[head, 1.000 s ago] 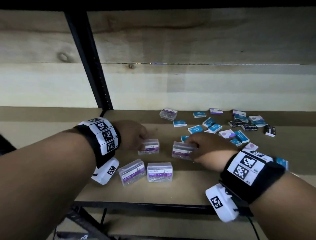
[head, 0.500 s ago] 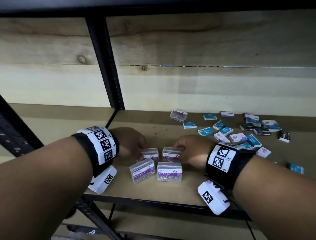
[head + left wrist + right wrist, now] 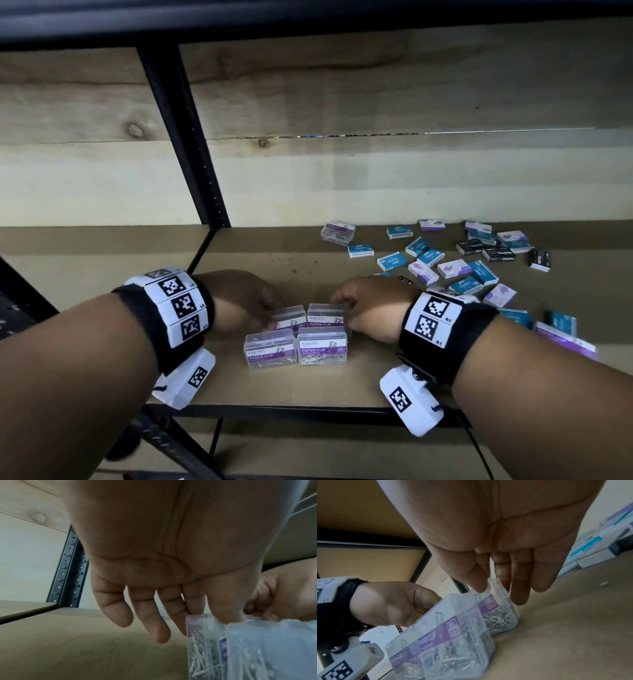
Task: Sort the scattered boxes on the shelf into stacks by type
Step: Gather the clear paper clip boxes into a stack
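Note:
Four clear paper clip boxes with purple labels sit in a two-by-two block near the shelf's front edge. My left hand pinches the back-left box between thumb and forefinger; its other fingers hang loose. My right hand pinches the back-right box, thumb on one side and fingers on the other, as the right wrist view shows. Both boxes rest on the shelf, side by side. The front-left box and front-right box lie untouched before them.
A fifth clear paper clip box lies at the back. Several teal boxes, purple-and-white boxes and black boxes are scattered to the right. A black upright post stands at the back left; the wooden shelf board ends at a black front rail.
My right hand has brought a paper clip box leftward and set it beside the one under my left hand. The head view has shifted left and closer.

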